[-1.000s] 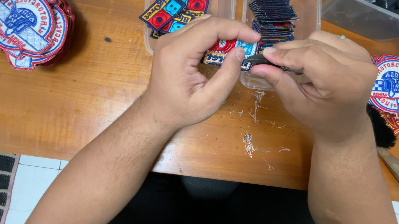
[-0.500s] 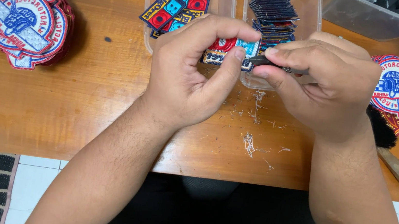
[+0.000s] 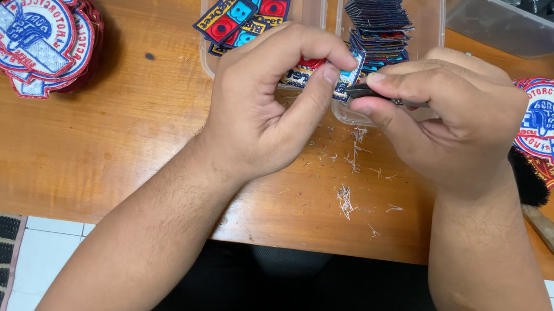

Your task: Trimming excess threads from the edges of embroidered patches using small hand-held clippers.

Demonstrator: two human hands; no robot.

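Wooden table [image 3: 111, 154], thread scraps, two hands trimming an embroidered patch.
Left hand [image 3: 266, 107] pinches the small patch [image 3: 328, 76]; right hand [image 3: 452, 119] curls tightly around what may be dark metal snips [image 3: 365, 92].

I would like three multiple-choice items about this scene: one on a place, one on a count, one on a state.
1. Where is the stack of round patches?
A. left on the table
B. inside a container
C. on the floor

2. How many clear plastic containers hold small patches?
A. one
B. two
C. four

3. How is the small patch held?
A. lying free
B. pinched in the left hand
C. under the brush

Answers: 1 A, it lies at the table's left end; 2 B, two stand side by side; 3 B, thumb and fingers grip it.
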